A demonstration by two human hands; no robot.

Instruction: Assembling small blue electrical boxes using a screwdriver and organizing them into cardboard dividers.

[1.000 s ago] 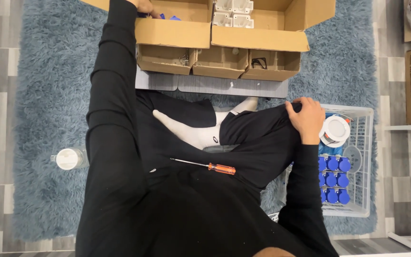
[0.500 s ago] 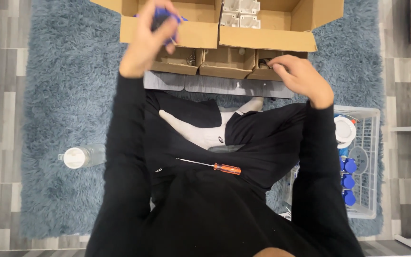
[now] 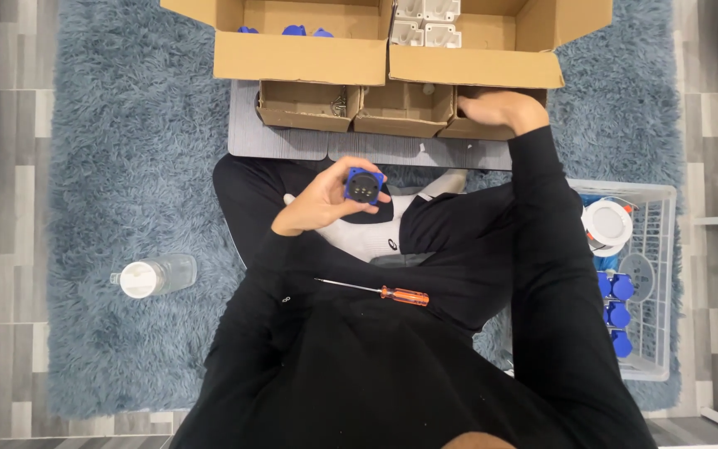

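The blue socket part [image 3: 364, 185] is only partly shown: its square face with a dark round centre and small holes looks up at the camera, while its back and lower edge are hidden behind the fingers, and the detail of the holes is too small to read. It sits at the fingertips of the left hand [image 3: 326, 199], whose grip pinches it from below and the side, above the lap and the white sock [image 3: 367, 237]. The right hand [image 3: 496, 108] reaches into the rightmost small cardboard box [image 3: 484, 125]; its fingers are cut off by the box flap, so I cannot tell whether that grip holds anything. An orange-handled screwdriver [image 3: 376, 291] lies on the lap. A white wire basket [image 3: 637, 283] with blue parts stands at the right on the blue rug [image 3: 126, 166], a clear bottle [image 3: 155, 276] at the left.
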